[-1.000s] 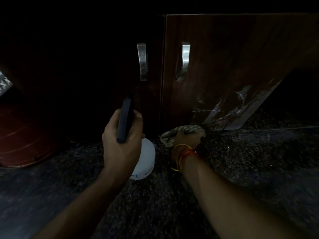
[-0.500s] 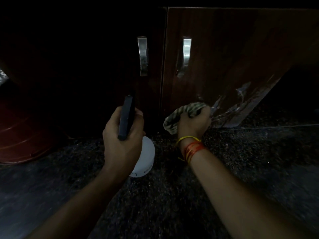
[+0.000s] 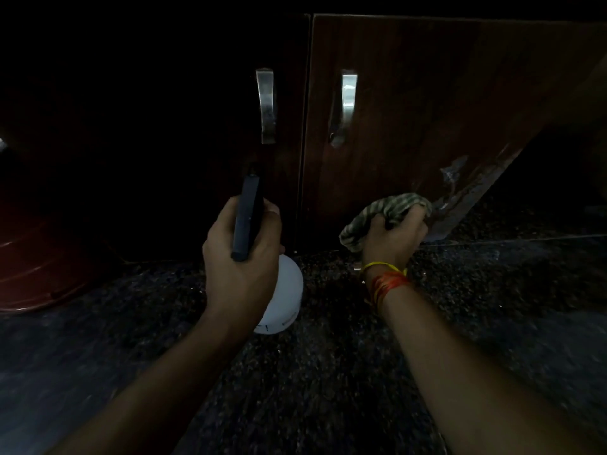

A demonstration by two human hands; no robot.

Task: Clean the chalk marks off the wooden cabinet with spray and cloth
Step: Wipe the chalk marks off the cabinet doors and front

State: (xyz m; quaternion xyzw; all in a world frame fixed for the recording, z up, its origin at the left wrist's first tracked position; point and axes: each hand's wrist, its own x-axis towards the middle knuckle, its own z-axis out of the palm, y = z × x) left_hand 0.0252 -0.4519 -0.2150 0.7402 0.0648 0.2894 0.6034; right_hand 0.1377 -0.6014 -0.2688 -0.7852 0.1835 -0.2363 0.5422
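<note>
The dark wooden cabinet door [image 3: 427, 93] stands ahead, with pale chalk smears [image 3: 455, 174] low on its right side. My right hand [image 3: 392, 239] grips a bunched greenish cloth [image 3: 391, 210] and holds it against the door's lower part, just left of the smears. My left hand [image 3: 241, 257] holds a spray bottle with a white body [image 3: 285, 290] and a dark trigger head [image 3: 248, 215], upright in front of the gap between the two doors.
Each door has a metal handle, the left handle [image 3: 266, 105] and the right handle [image 3: 346, 106]. A reddish-brown round tub [image 3: 39, 267] sits at the left on the dark speckled floor [image 3: 328, 372]. The left door and room are very dim.
My right hand has carried the cloth from the door's bottom edge upward and to the right, toward the chalk smears. The left hand and bottle have hardly moved.
</note>
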